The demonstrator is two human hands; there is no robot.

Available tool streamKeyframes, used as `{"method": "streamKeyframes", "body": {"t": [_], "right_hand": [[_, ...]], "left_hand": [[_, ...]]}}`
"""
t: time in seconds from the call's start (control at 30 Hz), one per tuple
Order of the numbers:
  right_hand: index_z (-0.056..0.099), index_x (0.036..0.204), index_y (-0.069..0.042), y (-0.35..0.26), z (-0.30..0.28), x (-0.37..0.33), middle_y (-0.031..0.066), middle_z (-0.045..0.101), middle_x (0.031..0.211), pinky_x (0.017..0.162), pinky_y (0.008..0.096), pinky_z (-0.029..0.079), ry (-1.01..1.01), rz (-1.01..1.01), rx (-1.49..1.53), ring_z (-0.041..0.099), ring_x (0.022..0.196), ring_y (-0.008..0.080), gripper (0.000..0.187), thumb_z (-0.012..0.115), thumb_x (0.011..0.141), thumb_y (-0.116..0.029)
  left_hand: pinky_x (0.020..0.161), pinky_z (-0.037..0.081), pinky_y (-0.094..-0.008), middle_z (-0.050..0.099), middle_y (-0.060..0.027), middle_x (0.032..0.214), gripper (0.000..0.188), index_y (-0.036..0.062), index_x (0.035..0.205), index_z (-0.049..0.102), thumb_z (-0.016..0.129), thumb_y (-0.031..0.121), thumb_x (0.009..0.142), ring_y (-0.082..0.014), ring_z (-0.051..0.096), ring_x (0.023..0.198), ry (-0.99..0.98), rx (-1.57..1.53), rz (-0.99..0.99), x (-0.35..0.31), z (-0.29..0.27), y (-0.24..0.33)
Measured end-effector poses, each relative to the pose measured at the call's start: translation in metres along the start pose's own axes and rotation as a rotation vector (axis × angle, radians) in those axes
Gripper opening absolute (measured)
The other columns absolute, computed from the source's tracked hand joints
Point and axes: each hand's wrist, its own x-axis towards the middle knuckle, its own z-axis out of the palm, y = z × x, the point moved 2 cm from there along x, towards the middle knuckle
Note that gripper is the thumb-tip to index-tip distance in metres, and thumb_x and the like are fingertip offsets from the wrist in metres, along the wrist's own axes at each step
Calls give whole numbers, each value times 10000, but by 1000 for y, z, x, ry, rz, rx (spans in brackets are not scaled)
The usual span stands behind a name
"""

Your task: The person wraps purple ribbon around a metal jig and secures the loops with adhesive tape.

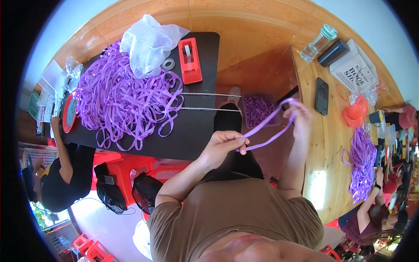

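A narrow purple ribbon loop is stretched between my two hands in front of my body. My left hand pinches its near end between thumb and fingers. Farther right and higher, my right hand, slightly blurred, holds the other end with bent fingers. On the dark table to the left lies a big tangled heap of purple ribbons. Two thin metal rods jut from the table's right edge beside the heap. Below them, a clear bin contains short purple pieces.
A white plastic bag, a tape roll and a red tape dispenser rest on the dark table. The wooden table at right bears a phone, a bottle and more purple ribbons. Other people sit at both sides.
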Motion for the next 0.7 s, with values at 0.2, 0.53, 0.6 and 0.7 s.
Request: {"method": "streamKeyframes", "body": {"t": [0.2, 0.53, 0.6, 0.7], "right_hand": [[561, 1190, -5, -52, 90, -55, 124, 556, 1239, 1025, 360, 349, -704, -234, -131, 491, 1191, 257, 534, 648, 664, -38], [679, 969, -39, -71, 82, -42, 55, 684, 765, 668, 297, 398, -240, -658, -398, 623, 696, 179, 214, 604, 782, 31], [681, 974, -41, -75, 80, -39, 59, 681, 750, 703, 302, 421, -167, -673, -432, 622, 708, 194, 262, 589, 757, 74], [667, 1012, -69, -65, 70, -35, 62, 676, 864, 715, 319, 417, -257, -662, -710, 621, 790, 227, 357, 588, 702, 90]], "left_hand": [[625, 480, -233, 623, -82, 722, 226, -50, 973, 632, 512, 139, 950, -128, 590, 649, -24, 51, -147, 9, -2, 2], [639, 485, -241, 639, -88, 849, 255, -47, 1097, 590, 493, 144, 958, -119, 583, 687, 55, -147, -287, 1, -8, 11], [634, 493, -252, 638, -106, 876, 244, -49, 1103, 592, 507, 119, 949, -134, 586, 708, 23, -105, -265, 0, -11, 8], [559, 461, -209, 639, -98, 837, 214, -52, 1073, 610, 547, 84, 921, -111, 571, 654, 50, -14, -256, 3, -15, 6]]}}
